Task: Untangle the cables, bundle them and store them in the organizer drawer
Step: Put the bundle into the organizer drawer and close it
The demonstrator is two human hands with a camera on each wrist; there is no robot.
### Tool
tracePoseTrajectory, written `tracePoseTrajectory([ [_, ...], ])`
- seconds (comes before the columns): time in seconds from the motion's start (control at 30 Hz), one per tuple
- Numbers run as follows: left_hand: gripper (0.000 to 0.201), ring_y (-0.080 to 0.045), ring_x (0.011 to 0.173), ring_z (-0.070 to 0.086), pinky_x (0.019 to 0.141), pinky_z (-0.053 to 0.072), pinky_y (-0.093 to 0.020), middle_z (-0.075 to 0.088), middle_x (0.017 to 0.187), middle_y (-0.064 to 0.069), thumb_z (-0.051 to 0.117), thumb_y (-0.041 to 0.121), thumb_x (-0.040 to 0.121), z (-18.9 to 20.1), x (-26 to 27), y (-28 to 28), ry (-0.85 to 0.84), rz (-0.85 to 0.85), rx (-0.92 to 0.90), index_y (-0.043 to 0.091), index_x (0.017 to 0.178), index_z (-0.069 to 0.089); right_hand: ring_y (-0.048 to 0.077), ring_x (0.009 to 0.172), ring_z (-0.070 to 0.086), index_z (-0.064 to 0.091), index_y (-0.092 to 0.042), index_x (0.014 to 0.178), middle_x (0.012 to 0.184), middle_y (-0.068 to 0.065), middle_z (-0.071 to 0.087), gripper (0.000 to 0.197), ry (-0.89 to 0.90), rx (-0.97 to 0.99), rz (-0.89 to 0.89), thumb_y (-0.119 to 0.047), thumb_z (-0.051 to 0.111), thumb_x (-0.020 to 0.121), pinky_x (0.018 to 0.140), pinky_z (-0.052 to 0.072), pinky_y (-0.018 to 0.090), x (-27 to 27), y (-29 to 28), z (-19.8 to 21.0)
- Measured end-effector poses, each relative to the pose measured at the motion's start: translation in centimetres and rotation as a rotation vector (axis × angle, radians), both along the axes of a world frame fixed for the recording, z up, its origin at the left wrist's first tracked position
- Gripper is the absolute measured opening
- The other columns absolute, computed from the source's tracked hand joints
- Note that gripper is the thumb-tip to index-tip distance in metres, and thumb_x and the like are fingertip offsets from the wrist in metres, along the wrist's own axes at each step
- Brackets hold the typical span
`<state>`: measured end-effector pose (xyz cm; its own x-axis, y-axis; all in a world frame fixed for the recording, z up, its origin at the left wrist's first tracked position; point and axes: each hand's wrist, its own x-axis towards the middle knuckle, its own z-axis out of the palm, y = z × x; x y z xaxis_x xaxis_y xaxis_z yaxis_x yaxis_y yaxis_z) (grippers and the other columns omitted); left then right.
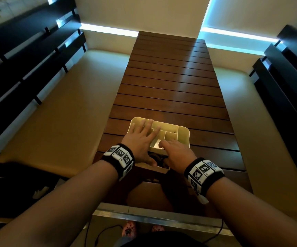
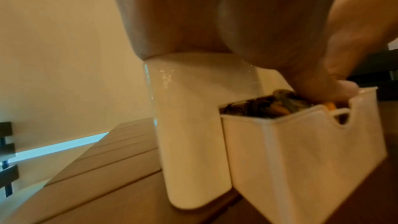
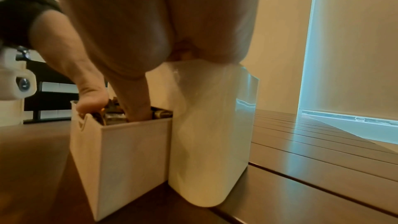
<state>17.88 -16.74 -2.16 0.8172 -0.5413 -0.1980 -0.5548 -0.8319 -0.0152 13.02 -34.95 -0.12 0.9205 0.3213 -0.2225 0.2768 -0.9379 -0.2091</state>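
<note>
Cream organizer [image 1: 183, 134] stands on the slatted wooden bench [image 1: 171, 82], near its front end. Its drawer [image 2: 301, 151] is pulled out toward the person and packed with dark cables [image 2: 264, 106], some with orange showing.

Left hand [image 1: 140, 139]: fingers spread flat across the organizer's top compartments, thumb down on the cables at the drawer's front corner. Grip is loose, pressing, nothing clasped.

Right hand [image 1: 176, 154]: lies over the organizer's near edge; thumb dips into the drawer and touches the cables [image 3: 112, 113]. The other fingers rest on the organizer top. How far they curl, cannot tell.

Marker-printed bands on both wrists.
</note>
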Motion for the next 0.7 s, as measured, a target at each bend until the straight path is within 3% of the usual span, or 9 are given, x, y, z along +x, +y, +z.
tracePoseTrajectory([
  [0.17,0.127,-0.035,0.151,-0.014,0.118,0.015,-0.063,-0.011,0.165,-0.007,0.060,0.083,0.068,-0.6,0.2,0.2,0.022,-0.005,-0.028,0.032,0.152,-0.021,0.019,0.123,0.048,0.051,-0.026,0.130,0.132,-0.004,0.054,0.044,-0.106,-0.001,0.042,-0.023,0.064,0.088,0.104,0.042,0.040,-1.2,-0.1,-0.6],
  [0.27,0.124,-0.035,0.151,-0.006,0.116,0.022,-0.063,0.008,0.163,-0.006,0.062,0.079,0.070,-0.6,0.3,0.0,0.013,0.013,-0.032,0.031,0.153,-0.016,0.021,0.123,0.048,0.051,-0.028,0.135,0.134,-0.003,0.050,0.049,-0.239,0.056,-0.037,-0.036,0.064,0.088,0.103,0.039,0.039,-2.7,-0.3,-1.3],
  [0.4,0.124,-0.035,0.151,-0.002,0.117,0.022,-0.061,0.017,0.160,-0.006,0.065,0.079,0.067,-0.5,0.3,-0.3,-0.001,0.026,-0.023,0.031,0.154,-0.010,0.021,0.137,0.035,0.037,-0.030,0.144,0.153,0.000,0.032,0.076,-0.324,0.070,-0.208,-0.053,0.069,0.080,0.107,0.032,0.044,-2.8,-0.1,-1.8],
  [0.5,0.122,-0.034,0.151,0.003,0.115,0.026,-0.060,0.024,0.157,-0.006,0.068,0.078,0.065,-0.5,0.1,-0.5,-0.025,0.050,-0.049,0.031,0.154,-0.003,0.023,0.146,0.020,0.021,-0.030,0.151,0.162,0.001,0.013,0.095,-0.243,-0.040,-0.255,-0.061,0.070,0.075,0.114,0.027,0.047,-1.5,-0.4,-2.0],
  [0.6,0.121,-0.032,0.151,0.003,0.113,0.032,-0.059,0.026,0.156,-0.003,0.069,0.078,0.064,-0.5,-0.1,-0.4,-0.016,0.075,-0.085,0.033,0.153,0.001,0.025,0.142,0.034,0.008,-0.031,0.155,0.165,-0.001,0.005,0.101,-0.142,-0.073,-0.243,-0.058,0.070,0.080,0.103,0.043,0.044,-0.9,-0.7,-2.6],
  [0.7,0.112,-0.029,0.152,-0.006,0.111,0.036,-0.057,0.019,0.159,-0.001,0.065,0.075,0.072,-0.3,0.1,-0.3,0.042,0.090,-0.116,0.036,0.154,-0.001,0.026,0.134,0.044,0.006,-0.031,0.156,0.165,0.000,0.006,0.101,-0.162,-0.106,-0.231,-0.058,0.069,0.081,0.093,0.047,0.041,-0.8,-0.7,-3.1],
])
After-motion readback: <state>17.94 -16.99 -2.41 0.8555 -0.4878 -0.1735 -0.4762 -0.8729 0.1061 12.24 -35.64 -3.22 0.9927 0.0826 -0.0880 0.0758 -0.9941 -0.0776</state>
